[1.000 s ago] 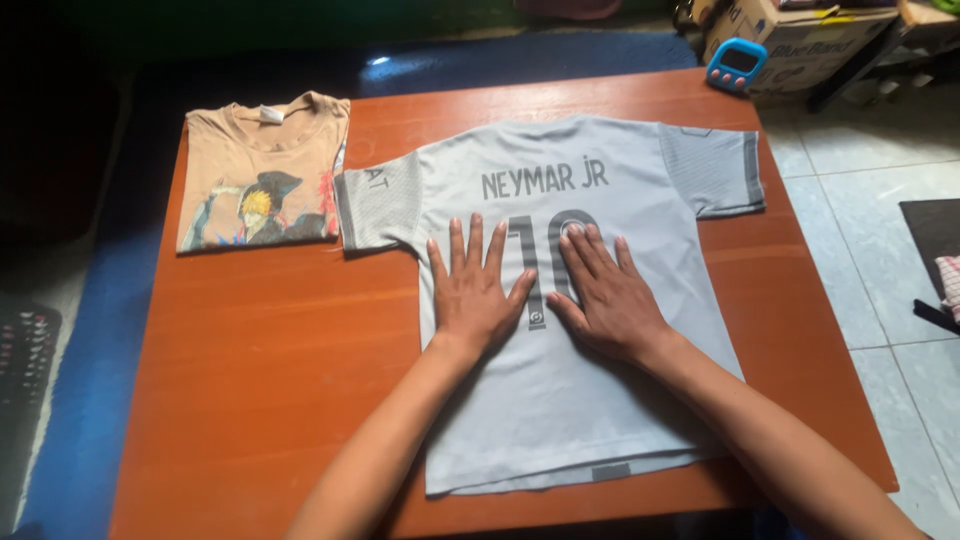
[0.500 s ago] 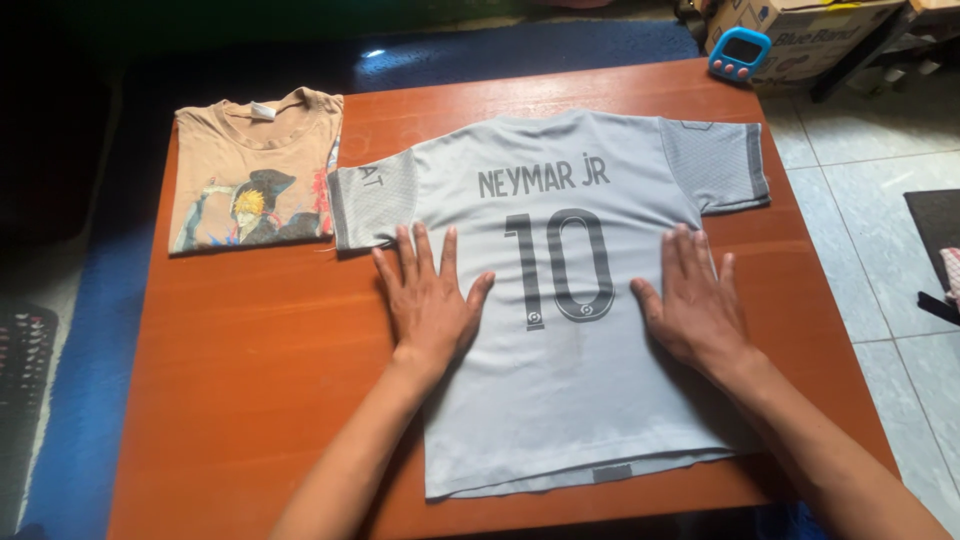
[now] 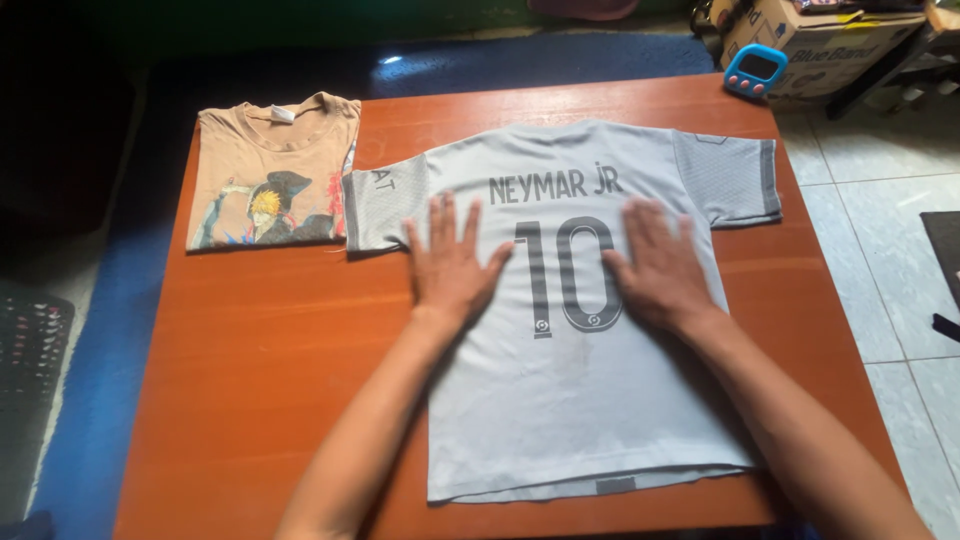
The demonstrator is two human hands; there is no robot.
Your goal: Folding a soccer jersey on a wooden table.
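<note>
jersey [image 3: 560, 400] on table [image 3: 260, 400], folded shirt [image 3: 270, 175] left

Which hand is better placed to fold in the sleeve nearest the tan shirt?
Probably the left hand: it lies flat on the grey jersey right beside that sleeve; the right hand rests across the printing, nearer the other sleeve.

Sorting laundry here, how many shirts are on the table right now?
2. A grey jersey lies spread flat mid-table under both hands; a tan printed T-shirt lies folded at the far left corner.
</note>
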